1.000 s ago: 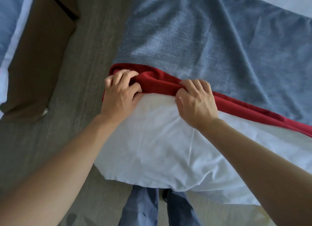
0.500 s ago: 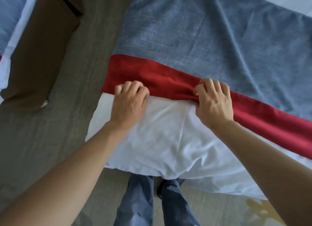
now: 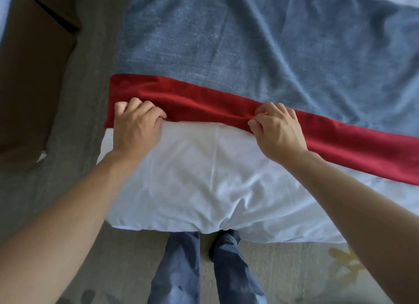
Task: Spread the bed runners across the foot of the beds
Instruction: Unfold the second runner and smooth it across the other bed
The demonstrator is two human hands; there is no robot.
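Unfolded wider: red velvety runner [image 3: 204, 99] | left hand [image 3: 136, 129], right hand [image 3: 277, 131] grip pinching its edge

Both my arms out fwd, palms down. L hand [image 3: 136, 126] fingers curled under; R hand [image 3: 277, 131] thumb + index pinched, 2 wrists level.

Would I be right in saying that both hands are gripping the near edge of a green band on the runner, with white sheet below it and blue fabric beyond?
Not quite: the band is red, not green, as the head view shows. The rest holds: the left hand and right hand both grip its near edge, with white sheet below it and blue fabric beyond.
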